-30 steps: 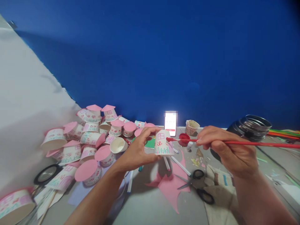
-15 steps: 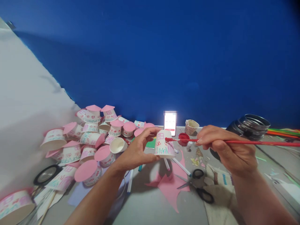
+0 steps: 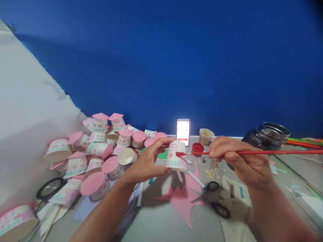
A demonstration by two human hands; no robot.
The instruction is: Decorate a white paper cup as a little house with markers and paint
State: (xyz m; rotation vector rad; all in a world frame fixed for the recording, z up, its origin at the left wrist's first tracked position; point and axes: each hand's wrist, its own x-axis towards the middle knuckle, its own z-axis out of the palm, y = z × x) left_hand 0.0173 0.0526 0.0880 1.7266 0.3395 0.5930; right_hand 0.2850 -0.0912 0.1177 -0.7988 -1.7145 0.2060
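My left hand (image 3: 147, 161) grips a white paper cup (image 3: 174, 155) turned upside down, thumb near its rim and fingers behind it. A pink window, red dabs and green grass strokes are drawn on the cup. Between the fingers of my right hand (image 3: 239, 159) is a red-handled paintbrush (image 3: 264, 152), held level. Its red-coated tip is at the cup's side, apparently touching it. Behind the brush stands a small pot of red paint (image 3: 198, 148). Below the cup lie pink paper scraps (image 3: 183, 205), a white marker (image 3: 195, 179) and black-handled scissors (image 3: 215, 200).
Many decorated cups with pink paper roofs (image 3: 92, 183) are piled at the left. A lit phone (image 3: 183, 132) leans by the blue wall, near a patterned cup (image 3: 206, 136). At the right are a dark metal-rimmed jar (image 3: 271, 136) and a cloth pouch (image 3: 236, 205).
The brush tip has shifted slightly down and left on the cup, and my right hand has moved a little left with it. My left hand keeps its hold on the cup.
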